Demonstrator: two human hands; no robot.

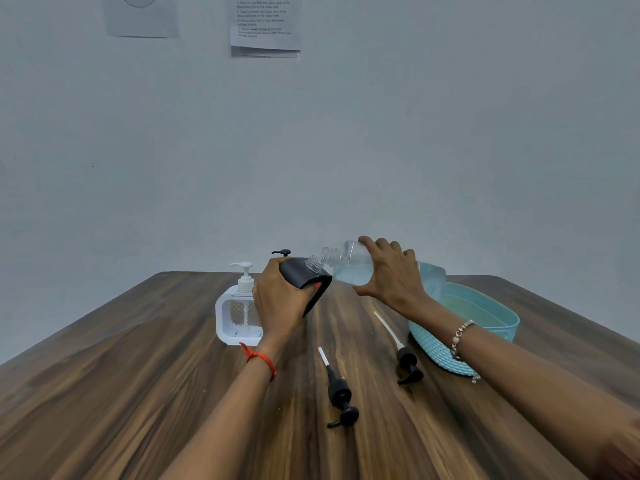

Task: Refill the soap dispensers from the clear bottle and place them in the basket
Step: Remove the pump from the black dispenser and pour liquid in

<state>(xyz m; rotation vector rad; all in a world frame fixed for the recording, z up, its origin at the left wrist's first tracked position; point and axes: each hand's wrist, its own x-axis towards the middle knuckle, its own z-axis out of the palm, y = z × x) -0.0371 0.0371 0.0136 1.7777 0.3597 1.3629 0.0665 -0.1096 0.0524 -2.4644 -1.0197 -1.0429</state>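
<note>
My left hand (277,299) grips a black soap dispenser (306,277), tilted to the right, its threaded neck uncapped. My right hand (391,275) holds the clear bottle (346,263) tipped on its side, its open mouth just above the dispenser's neck, with pale liquid pooled in its lower side. A white soap dispenser (239,311) with its pump on stands left of my left hand. Behind my left hand a black pump top (282,252) shows; its body is hidden. The light blue basket (498,317) sits at the right, behind my right forearm.
Two black pumps with white tubes lie loose on the wooden table (138,393): one (339,393) near the middle front, the other (403,355) beside the basket's near end. The wall behind carries two paper sheets (265,26).
</note>
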